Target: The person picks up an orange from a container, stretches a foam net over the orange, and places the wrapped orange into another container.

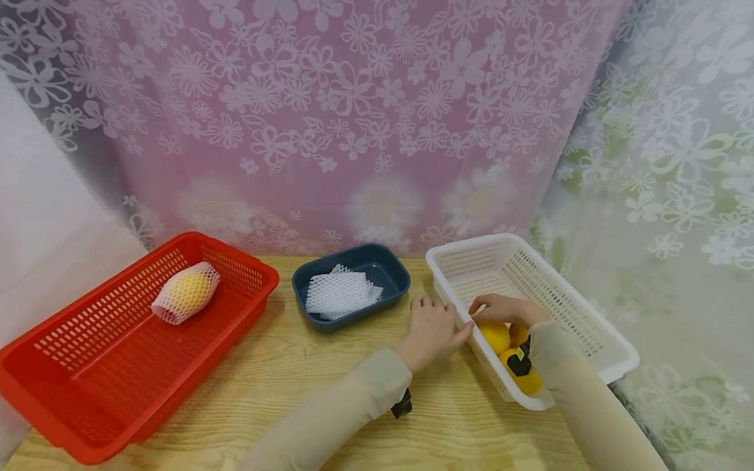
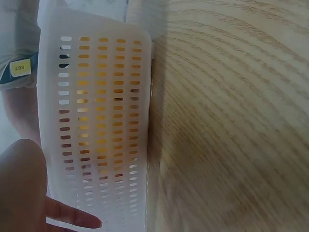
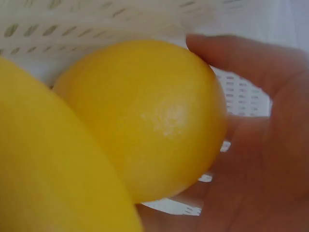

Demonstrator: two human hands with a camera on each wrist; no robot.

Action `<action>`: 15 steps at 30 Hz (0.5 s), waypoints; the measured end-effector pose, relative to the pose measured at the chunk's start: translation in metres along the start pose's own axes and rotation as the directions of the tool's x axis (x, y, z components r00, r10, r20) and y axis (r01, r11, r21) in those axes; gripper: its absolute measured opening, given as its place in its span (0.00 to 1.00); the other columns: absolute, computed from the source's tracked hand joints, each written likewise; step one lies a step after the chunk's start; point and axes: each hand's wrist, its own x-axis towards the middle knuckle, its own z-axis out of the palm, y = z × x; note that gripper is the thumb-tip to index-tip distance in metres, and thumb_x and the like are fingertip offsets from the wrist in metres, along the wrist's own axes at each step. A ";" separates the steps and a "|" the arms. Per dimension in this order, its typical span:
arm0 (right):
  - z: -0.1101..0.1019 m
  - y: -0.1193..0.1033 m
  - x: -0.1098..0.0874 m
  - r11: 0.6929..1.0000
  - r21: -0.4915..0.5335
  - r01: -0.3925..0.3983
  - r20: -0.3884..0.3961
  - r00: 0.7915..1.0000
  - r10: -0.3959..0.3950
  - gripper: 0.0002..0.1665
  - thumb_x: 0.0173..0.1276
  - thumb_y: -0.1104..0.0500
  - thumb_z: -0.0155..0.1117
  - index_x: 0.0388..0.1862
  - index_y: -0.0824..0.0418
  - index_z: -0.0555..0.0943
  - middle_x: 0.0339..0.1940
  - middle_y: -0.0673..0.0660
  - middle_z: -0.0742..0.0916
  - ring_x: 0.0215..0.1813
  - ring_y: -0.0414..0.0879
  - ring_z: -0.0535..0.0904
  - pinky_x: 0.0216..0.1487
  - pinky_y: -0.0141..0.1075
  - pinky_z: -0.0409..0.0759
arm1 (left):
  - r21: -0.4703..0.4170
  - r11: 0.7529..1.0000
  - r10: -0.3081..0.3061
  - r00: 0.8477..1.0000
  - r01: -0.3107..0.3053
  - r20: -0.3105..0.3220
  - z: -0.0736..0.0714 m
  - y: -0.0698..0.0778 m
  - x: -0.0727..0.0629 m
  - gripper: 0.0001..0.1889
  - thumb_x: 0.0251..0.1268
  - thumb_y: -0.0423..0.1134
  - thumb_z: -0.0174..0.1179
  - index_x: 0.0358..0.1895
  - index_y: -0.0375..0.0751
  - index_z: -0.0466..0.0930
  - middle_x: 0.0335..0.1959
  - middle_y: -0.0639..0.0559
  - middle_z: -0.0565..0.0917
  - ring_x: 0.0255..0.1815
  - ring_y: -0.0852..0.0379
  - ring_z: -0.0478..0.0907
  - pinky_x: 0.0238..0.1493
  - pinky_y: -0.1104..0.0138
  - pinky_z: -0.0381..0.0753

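In the head view, my right hand [image 1: 503,307] reaches down into the white basket [image 1: 589,327]. Its thumb and fingers curl round a smooth, round yellow fruit [image 3: 149,121], seen close up from the right wrist. A second yellow fruit [image 3: 53,159] lies beside it, nearer that camera. More of the yellow fruit [image 1: 495,335] shows under the hand, at the basket's near left end. My left hand [image 1: 432,330] holds the basket's left rim, the thumb over the edge. From the left wrist, a finger [image 2: 72,214] lies along the slotted outer wall, with yellow showing through the slots.
A blue tray [image 1: 353,320] with white foam nets [image 1: 341,293] stands in the middle. To the left is a large red basket [image 1: 135,379] holding one yellow fruit in a foam net [image 1: 187,292]. All stand on a wooden table [image 1: 277,386], with a flowered curtain [image 1: 353,131] behind.
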 end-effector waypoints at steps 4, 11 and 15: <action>0.000 0.001 -0.004 1.000 -0.014 -0.022 0.035 0.999 0.023 0.35 0.59 0.56 0.65 0.67 0.59 0.69 0.65 0.70 0.70 0.47 0.62 0.76 0.34 0.56 0.82 | 0.029 1.000 -0.001 1.000 0.001 -0.001 0.000 0.004 0.001 0.34 0.73 0.68 0.29 0.45 0.51 0.81 0.37 0.50 0.84 0.36 0.49 0.76 0.38 0.59 0.69; 0.003 0.000 -0.004 0.997 -0.080 -0.009 0.021 1.000 0.011 0.37 0.55 0.57 0.69 0.65 0.59 0.70 0.57 0.65 0.76 0.44 0.59 0.77 0.33 0.54 0.83 | 0.066 0.998 -0.008 0.999 0.011 -0.036 0.000 0.004 0.000 0.32 0.73 0.68 0.30 0.41 0.51 0.80 0.34 0.51 0.83 0.32 0.50 0.75 0.34 0.59 0.68; 0.005 0.000 -0.004 0.995 -0.102 0.008 0.006 1.000 -0.008 0.35 0.56 0.57 0.69 0.64 0.59 0.71 0.56 0.64 0.76 0.43 0.58 0.77 0.33 0.52 0.82 | 0.072 0.997 -0.008 0.999 0.011 -0.041 0.000 0.004 -0.001 0.32 0.74 0.68 0.30 0.40 0.51 0.80 0.33 0.51 0.83 0.32 0.50 0.75 0.33 0.59 0.68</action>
